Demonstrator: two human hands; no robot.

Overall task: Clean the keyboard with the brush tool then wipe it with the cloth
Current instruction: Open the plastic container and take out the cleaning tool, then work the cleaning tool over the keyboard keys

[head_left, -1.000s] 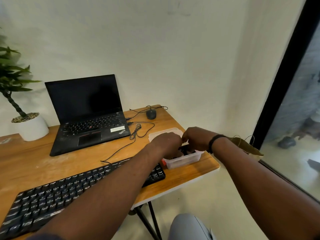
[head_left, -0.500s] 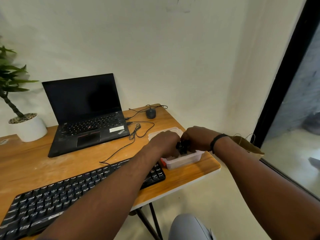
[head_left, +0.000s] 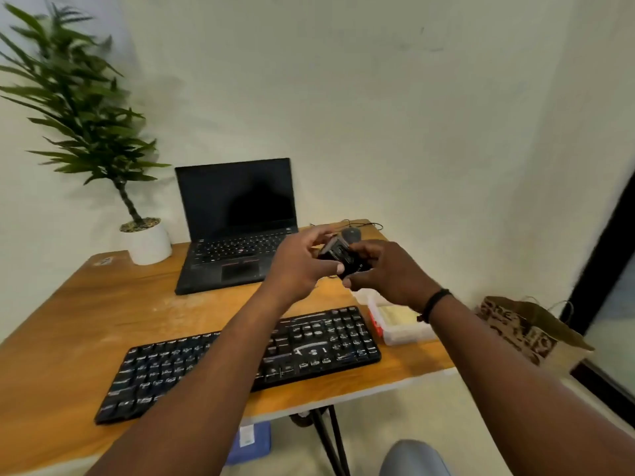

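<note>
Holding a small black boxy brush tool (head_left: 343, 261) up in the air with both hands, above the far right part of the light wooden desk (head_left: 86, 321). Left hand (head_left: 302, 266) has its fingers curled round the tool's left end, thumb underneath; right hand (head_left: 385, 269) wraps the right end, black band on that wrist. Pretty blurry, so can't make out the tool's details. The black full-size keyboard (head_left: 309, 341) sits flat near the front edge, under the forearms, nothing touching it. Just right of it is a clear plastic tub (head_left: 398, 324) with something pale yellow inside, maybe the cloth, can't tell. Further back: an open black laptop (head_left: 237, 214), a dark mouse (head_left: 351, 234), a potted green plant (head_left: 86, 108). A brown paper bag (head_left: 529, 331) sits on the floor at right.
</note>
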